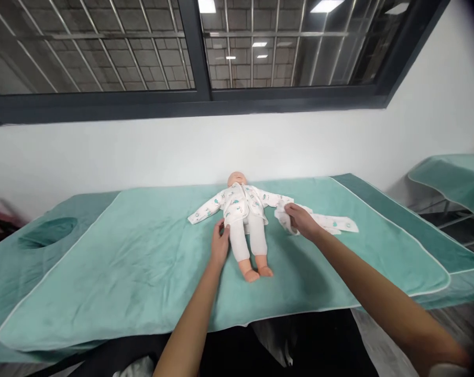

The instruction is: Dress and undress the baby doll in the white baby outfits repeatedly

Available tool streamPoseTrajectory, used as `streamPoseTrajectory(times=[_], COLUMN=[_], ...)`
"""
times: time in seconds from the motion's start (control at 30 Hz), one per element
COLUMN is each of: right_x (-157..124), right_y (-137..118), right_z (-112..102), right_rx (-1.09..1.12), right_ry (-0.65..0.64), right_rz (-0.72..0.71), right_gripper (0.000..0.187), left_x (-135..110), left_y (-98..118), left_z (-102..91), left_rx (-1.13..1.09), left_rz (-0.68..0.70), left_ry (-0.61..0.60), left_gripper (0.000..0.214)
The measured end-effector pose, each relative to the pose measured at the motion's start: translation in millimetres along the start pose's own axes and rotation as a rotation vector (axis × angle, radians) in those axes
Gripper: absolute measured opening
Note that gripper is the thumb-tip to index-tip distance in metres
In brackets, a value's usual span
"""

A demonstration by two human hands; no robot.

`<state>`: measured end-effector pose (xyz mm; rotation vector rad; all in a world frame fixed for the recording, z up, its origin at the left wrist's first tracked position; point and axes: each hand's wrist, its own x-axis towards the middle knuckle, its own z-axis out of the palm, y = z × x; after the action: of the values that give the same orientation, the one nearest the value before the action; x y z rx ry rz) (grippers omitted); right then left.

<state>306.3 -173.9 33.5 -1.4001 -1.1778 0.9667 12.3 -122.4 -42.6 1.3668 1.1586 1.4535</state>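
A baby doll [237, 220] lies on its back on the green bed cover, head toward the wall and bare feet toward me. It wears a white printed jacket [237, 203] with the sleeves spread out; its legs and body look white. My left hand [220, 243] rests beside the doll's hip, fingers apart and touching the jacket's lower edge. To the doll's other side, my right hand [301, 221] grips a bunched white cloth [284, 217]. Just beyond that hand, a white printed garment [334, 223] lies flat on the cover.
The green cover [122, 272] spreads over a massage bed with a face hole [48, 233] at the left end. A white wall and a dark-framed barred window [205, 99] stand behind. At the right is another green-covered bed [456, 178].
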Motion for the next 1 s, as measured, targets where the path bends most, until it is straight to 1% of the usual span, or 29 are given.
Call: streamPoseTrajectory(times=[0.03,0.07,0.1,0.17,0.23,0.27,0.3,0.37,0.43,0.47,0.53,0.57,0.6,0.63,0.67,0.77,0.8,0.83,0.87,0.9,0.97,1.0], right_x=[5,9,11,11,7,5,2,-3,-7,-9,-12,-13,-14,-15,-16,-19,-20,-20,-21,-22,-23,-24], right_y=[-14,-28,-43,-72,-101,-116,-130,-157,-180,-189,-202,-205,-206,-207,-206,-203,-202,-202,-202,-203,-204,-205], right_z=[15,29,41,58,69,72,72,68,57,50,33,26,20,15,13,14,15,17,19,20,22,23], right_rx=[0.048,0.135,0.202,0.242,0.203,0.165,0.119,0.021,-0.052,-0.095,-0.233,-0.319,-0.393,-0.431,-0.423,-0.225,-0.163,-0.128,-0.127,-0.162,-0.289,-0.342], right_ry=[-0.069,-0.174,-0.27,-0.434,-0.611,-0.7,-0.778,-0.884,-0.911,-0.93,-1.02,-1.072,-1.104,-1.104,-1.068,-0.869,-0.81,-0.769,-0.757,-0.787,-0.934,-1.009], right_rz=[-0.004,-0.008,-0.025,-0.085,-0.153,-0.189,-0.229,-0.286,-0.308,-0.297,-0.227,-0.179,-0.14,-0.126,-0.142,-0.273,-0.304,-0.319,-0.318,-0.299,-0.224,-0.189], right_gripper=[0.043,0.043,0.042,0.039,0.036,0.035,0.035,0.035,0.036,0.036,0.038,0.039,0.04,0.039,0.038,0.039,0.04,0.041,0.041,0.041,0.04,0.04], left_x=[-4,-7,-9,-8,-4,-1,2,6,10,12,14,14,14,12,10,0,-4,-7,-10,-12,-13,-14], left_y=[10,22,36,68,100,115,129,154,176,187,207,217,224,231,236,242,242,241,240,239,237,238], left_z=[-0.6,-1.1,-1.5,-1.2,0.7,1.9,3.2,5.4,6.9,7.2,7.2,6.7,5.9,4.9,3.7,0.2,-0.3,-0.3,0.2,1.3,4.3,5.7], left_rx=[0.063,0.12,0.161,0.173,0.118,0.082,0.034,-0.076,-0.215,-0.292,-0.428,-0.463,-0.466,-0.443,-0.399,-0.17,-0.089,-0.033,-0.014,-0.039,-0.172,-0.242], left_rz=[0.047,0.095,0.141,0.189,0.218,0.232,0.226,0.174,0.102,0.082,0.076,0.072,0.062,0.046,0.022,-0.045,-0.067,-0.088,-0.101,-0.101,-0.068,-0.056], left_ry=[-0.019,-0.056,-0.104,-0.234,-0.318,-0.351,-0.384,-0.427,-0.401,-0.352,-0.225,-0.188,-0.187,-0.228,-0.311,-0.653,-0.728,-0.755,-0.727,-0.656,-0.48,-0.423], left_gripper=[0.045,0.048,0.05,0.056,0.065,0.065,0.059,0.036,0.02,0.018,0.02,0.022,0.023,0.024,0.025,0.034,0.036,0.036,0.035,0.033,0.031,0.031])
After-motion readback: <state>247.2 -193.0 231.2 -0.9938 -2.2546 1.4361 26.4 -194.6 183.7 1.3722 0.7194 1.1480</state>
